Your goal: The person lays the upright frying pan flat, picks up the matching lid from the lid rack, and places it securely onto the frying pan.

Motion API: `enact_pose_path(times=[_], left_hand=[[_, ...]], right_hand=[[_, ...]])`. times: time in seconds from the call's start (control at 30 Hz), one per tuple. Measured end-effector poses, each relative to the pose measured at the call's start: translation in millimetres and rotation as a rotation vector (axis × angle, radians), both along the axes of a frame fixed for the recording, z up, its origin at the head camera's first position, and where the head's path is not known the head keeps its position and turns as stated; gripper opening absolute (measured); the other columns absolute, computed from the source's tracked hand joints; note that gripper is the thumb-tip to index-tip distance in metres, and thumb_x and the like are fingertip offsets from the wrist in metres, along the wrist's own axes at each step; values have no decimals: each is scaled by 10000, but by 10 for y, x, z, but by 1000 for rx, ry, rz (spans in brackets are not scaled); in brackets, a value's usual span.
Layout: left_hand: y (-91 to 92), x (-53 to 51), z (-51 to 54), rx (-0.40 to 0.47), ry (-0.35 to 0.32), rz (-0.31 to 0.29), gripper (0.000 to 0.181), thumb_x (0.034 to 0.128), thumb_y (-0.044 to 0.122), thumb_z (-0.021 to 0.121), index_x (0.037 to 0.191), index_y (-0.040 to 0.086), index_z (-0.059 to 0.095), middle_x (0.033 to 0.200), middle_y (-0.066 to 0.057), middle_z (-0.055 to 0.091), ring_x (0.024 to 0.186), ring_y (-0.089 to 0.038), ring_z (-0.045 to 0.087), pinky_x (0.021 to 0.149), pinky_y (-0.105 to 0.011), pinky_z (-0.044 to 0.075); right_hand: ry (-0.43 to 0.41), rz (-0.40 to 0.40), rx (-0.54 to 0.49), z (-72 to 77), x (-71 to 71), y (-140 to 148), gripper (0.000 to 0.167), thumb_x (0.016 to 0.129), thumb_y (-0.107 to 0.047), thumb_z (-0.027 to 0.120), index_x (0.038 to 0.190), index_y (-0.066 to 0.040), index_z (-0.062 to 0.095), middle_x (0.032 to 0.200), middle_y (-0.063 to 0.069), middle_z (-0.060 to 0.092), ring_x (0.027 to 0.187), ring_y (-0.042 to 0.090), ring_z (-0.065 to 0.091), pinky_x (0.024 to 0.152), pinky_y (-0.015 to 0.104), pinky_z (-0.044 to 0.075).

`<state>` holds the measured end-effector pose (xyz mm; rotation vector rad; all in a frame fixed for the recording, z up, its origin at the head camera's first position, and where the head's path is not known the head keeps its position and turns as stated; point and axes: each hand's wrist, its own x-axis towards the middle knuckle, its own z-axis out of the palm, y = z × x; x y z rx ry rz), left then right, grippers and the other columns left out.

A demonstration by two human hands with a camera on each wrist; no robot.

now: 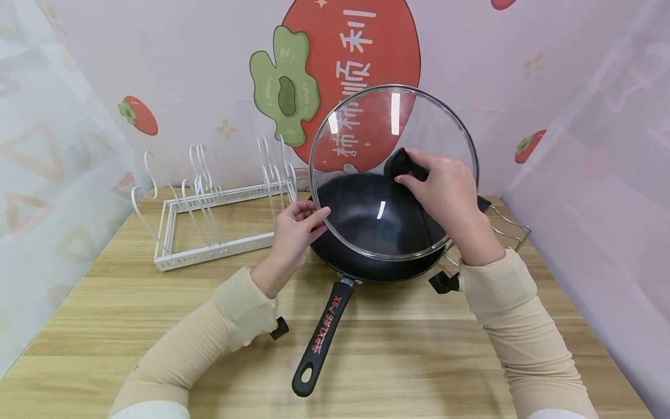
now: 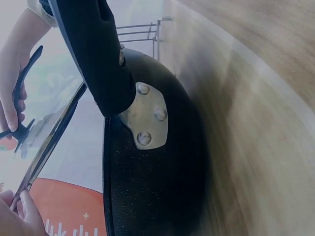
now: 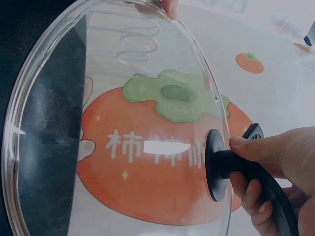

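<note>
A round glass lid point(image 1: 366, 233) with a metal rim is held tilted above a black wok point(image 1: 377, 270), whose long handle point(image 1: 327, 331) points toward me. My right hand point(image 1: 445, 183) grips the lid's black knob handle point(image 3: 261, 172), fingers curled round it in the right wrist view. On the lid's left rim, my left hand point(image 1: 298, 227) pinches the edge between thumb and fingers. In the left wrist view the wok's side point(image 2: 157, 182) and its riveted handle bracket point(image 2: 150, 118) fill the middle, and the lid rim point(image 2: 49, 142) stands apart from the wok there.
A white wire rack point(image 1: 220, 250) with upright loops stands on the wooden table point(image 1: 398, 361) to the left. Behind the wok on the right sits a silver wire rack point(image 1: 515, 233), partly hidden. A patterned cloth wall point(image 1: 209, 75) closes off the back.
</note>
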<state>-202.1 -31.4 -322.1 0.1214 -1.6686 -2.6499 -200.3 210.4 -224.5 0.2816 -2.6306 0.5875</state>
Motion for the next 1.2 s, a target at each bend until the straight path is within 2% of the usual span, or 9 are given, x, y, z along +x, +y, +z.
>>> enact_pose_path(times=[0.13,0.3,0.53,0.9,1.2], left_hand=[[-11,9,-15,13,-20,-11,180,947,-55,684,1065,-26,552,810,-9,609,667,-95,648,688,-243,595],[-20,18,-29,27,-24,-12,158,945,-60,683,993,30,563,792,-3,627,664,-97,655,690,-248,597],[-33,20,-37,29,-28,-12,163,945,-55,686,979,46,563,786,-1,634,666,-94,653,699,-254,599],[-62,-1,-57,28,-33,-16,162,947,-55,685,973,46,561,780,1,633,671,-94,652,703,-256,600],[-88,-13,-75,-3,-55,-27,192,945,-61,678,1026,51,546,819,-5,607,673,-89,636,685,-246,597]], right_hand=[[-14,5,0,-16,-25,3,496,957,-256,750,1411,-101,625,1315,202,647,1150,445,617,856,581,489],[-25,7,3,-35,-48,-5,490,957,-259,749,1408,-107,629,1300,201,655,1113,451,628,814,570,487],[-52,3,12,-28,-80,-24,490,957,-268,745,1408,-116,632,1281,204,666,1070,451,638,778,564,481],[-95,11,22,-5,-148,-37,501,950,-274,755,1406,-109,632,1239,215,684,1035,442,640,779,553,482],[-143,10,32,-50,-220,-41,515,937,-297,762,1407,-129,635,1267,205,676,1124,435,617,837,571,475]])
